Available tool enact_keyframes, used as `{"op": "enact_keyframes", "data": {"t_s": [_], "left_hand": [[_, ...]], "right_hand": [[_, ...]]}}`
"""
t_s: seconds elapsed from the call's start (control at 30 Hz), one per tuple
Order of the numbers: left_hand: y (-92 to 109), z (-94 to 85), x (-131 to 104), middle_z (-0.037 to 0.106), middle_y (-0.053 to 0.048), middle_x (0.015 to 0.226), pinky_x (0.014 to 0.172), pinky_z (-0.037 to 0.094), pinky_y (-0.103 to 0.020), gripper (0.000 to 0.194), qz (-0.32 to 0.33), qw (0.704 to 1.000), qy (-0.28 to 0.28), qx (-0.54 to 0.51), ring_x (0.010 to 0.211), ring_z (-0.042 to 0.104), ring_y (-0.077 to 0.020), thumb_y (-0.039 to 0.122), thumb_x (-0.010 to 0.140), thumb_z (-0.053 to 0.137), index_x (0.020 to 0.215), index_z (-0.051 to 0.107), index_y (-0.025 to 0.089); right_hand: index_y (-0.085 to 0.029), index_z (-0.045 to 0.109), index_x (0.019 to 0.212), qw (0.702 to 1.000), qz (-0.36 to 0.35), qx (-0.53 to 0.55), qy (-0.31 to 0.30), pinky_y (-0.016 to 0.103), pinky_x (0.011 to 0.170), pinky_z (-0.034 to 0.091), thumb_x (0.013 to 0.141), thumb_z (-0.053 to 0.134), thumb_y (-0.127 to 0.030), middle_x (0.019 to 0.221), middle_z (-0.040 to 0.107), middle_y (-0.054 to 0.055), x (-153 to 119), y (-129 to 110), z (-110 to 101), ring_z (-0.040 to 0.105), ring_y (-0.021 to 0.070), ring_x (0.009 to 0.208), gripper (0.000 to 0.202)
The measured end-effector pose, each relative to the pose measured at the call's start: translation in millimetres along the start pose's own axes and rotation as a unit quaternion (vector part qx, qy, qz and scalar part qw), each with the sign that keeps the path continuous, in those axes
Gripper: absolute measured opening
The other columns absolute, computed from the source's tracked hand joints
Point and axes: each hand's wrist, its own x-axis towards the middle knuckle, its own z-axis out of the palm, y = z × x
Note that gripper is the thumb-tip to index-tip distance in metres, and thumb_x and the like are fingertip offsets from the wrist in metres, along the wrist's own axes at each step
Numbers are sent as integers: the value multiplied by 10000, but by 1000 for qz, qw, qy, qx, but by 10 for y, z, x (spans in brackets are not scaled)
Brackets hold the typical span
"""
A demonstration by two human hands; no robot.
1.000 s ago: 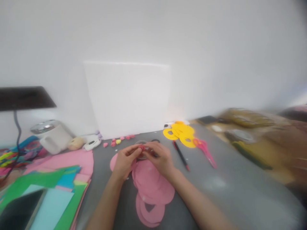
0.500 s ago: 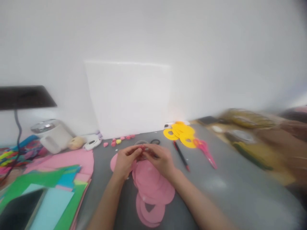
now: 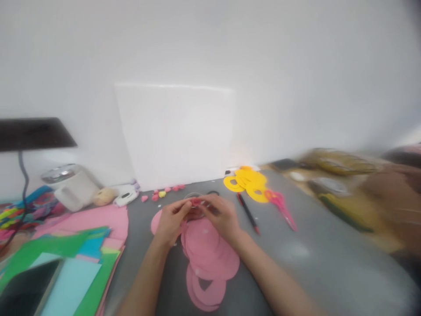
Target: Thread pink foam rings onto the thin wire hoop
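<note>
A small red piece (image 3: pixel 195 201), rolled like a tiny rose, sits at the fingertips of both hands. My left hand (image 3: pixel 171 221) pinches it from the left between thumb and index finger. From the right, the thumb and index finger of my right hand (image 3: pixel 222 218) close in on it, the fingers curled. Below the hands lies a stack of pink paper circles (image 3: pixel 210 254), some with cut-out centres. One more pink paper circle (image 3: pixel 155 222) shows partly behind my left hand. Dark ring-shaped handles (image 3: pixel 213 192) show just past the right fingers.
Pink scissors (image 3: pixel 281 208), a black-and-red pen (image 3: pixel 248 213) and yellow paper rings (image 3: pixel 251 180) lie to the right. Heart-shaped pieces (image 3: pixel 162 194) line the back. At left are coloured paper sheets (image 3: pixel 72 281), a phone (image 3: pixel 29 287) and a white mug (image 3: pixel 74 193). A white board (image 3: pixel 177 136) leans against the wall.
My right fingertips have shifted slightly right and up, so more of the red piece shows between the hands. The papers and tools on the table have stayed in place.
</note>
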Motion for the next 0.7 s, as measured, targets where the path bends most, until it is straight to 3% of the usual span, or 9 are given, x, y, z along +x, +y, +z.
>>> {"op": "enact_keyframes", "data": {"t_s": [0.4, 0.6, 0.7], "left_hand": [[-47, -39, 22, 720, -89, 761, 698, 525, -305, 244, -4, 999, 2, -40, 678, 651, -174, 256, 644, 748, 842, 720, 117], [-42, -36, 24, 713, -86, 729, 672, 524, -307, 214, -14, 998, 10, -62, 645, 643, -166, 235, 613, 770, 777, 717, 108], [-32, -30, 28, 717, -82, 734, 676, 517, -298, 223, -11, 997, 24, -72, 651, 643, -164, 212, 581, 787, 771, 722, 114]], "right_hand": [[-225, 651, 982, 999, -33, -22, -12, 249, 727, 541, 847, 531, -211, 971, 661, 64, 0, 7, 14, 635, 144, 844, 181], [-249, 661, 993, 992, -63, -112, -18, 259, 660, 533, 852, 531, -227, 1010, 649, 70, -19, -1, 15, 625, 142, 760, 193], [-250, 639, 1041, 994, -57, -88, -8, 256, 682, 535, 857, 517, -214, 1006, 642, 75, -9, -24, 11, 625, 146, 802, 224]]}}
